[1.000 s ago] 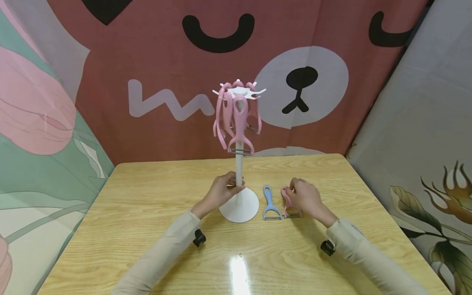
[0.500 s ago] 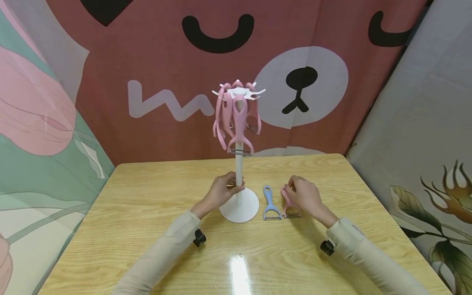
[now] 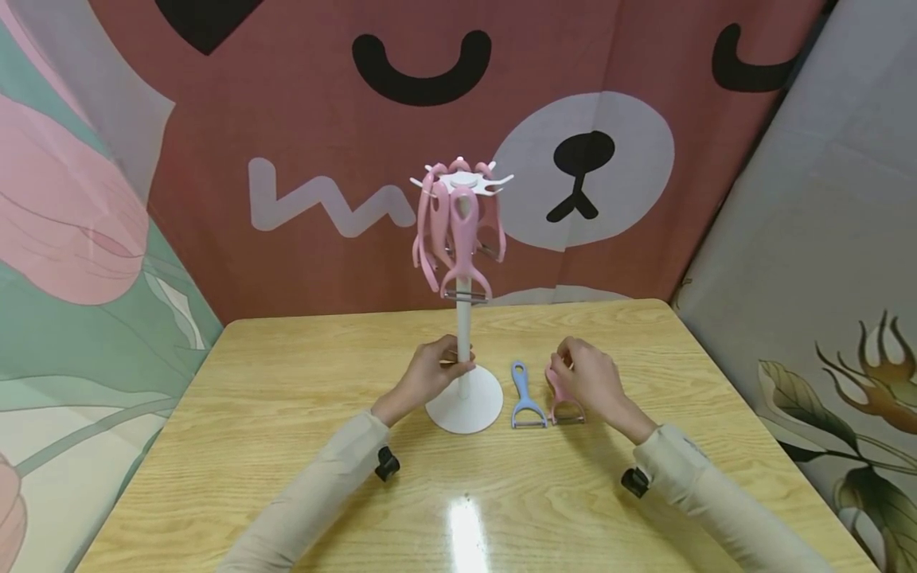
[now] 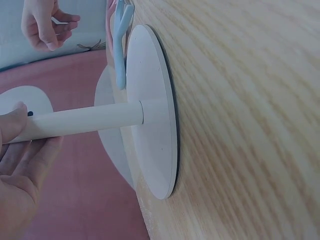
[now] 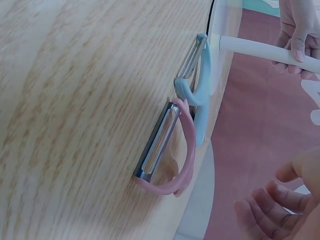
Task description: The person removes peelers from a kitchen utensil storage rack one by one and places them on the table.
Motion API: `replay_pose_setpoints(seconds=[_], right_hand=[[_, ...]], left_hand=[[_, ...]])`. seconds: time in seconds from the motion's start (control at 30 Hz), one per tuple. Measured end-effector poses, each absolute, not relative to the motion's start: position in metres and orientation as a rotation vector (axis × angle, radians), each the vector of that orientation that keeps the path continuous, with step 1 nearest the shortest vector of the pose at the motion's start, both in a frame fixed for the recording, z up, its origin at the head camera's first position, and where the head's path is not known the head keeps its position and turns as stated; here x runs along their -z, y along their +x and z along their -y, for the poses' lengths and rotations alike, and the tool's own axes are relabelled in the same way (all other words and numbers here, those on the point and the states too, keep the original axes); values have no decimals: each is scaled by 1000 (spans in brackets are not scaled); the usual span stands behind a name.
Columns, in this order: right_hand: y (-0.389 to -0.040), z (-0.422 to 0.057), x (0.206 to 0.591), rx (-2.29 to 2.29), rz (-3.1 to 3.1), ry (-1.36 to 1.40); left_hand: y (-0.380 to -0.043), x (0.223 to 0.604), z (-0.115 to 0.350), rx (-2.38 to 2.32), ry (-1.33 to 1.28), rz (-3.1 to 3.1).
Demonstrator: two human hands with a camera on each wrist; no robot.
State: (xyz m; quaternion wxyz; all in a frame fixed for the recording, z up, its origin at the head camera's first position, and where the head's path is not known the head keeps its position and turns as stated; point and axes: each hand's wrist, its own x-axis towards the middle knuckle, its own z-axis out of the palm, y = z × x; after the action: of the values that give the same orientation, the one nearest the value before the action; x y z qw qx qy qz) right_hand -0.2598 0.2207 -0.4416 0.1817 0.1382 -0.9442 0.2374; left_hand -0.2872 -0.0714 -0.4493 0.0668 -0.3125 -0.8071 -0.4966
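The person's left hand [image 3: 428, 370] wraps thumb and fingers round the slim white pole [image 3: 464, 328] of a tall stand, low down, above its flat round white base [image 3: 481, 407], which sits level on the pale wood-grain counter [image 3: 286, 382]. The likely reason for this hold is steadiness: the weight sits high, and a low grip keeps the stand upright while leaving the top unobstructed.

At the top, a white ring of hooks [image 3: 464, 181] carries several glossy pink Y-shaped peelers [image 3: 466, 231]; they overlap, so I cannot tell the exact count. Those seen clearly hang by the holes in their handles, heads down, as the hooks allow.

Right of the base lies a light-blue Y-shaped peeler [image 3: 524, 390] with a metal blade, its handle pointing away from the person. Just beside it, a loose pink peeler [image 3: 559, 390] lies the same way round, probably so that its handle end is easy to reach.

Farthest right, the right hand [image 3: 591, 376] hovers above that handle, fingers loosely bent and moderately apart from the thumb, with nothing between them.
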Motion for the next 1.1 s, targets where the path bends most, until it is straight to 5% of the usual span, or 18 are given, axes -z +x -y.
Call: replay_pose_setpoints(seconds=[1.1], right_hand=[[-270,-206,428,-850,2520,453]], left_hand=[[-290,457,72,1525,-943,2395]])
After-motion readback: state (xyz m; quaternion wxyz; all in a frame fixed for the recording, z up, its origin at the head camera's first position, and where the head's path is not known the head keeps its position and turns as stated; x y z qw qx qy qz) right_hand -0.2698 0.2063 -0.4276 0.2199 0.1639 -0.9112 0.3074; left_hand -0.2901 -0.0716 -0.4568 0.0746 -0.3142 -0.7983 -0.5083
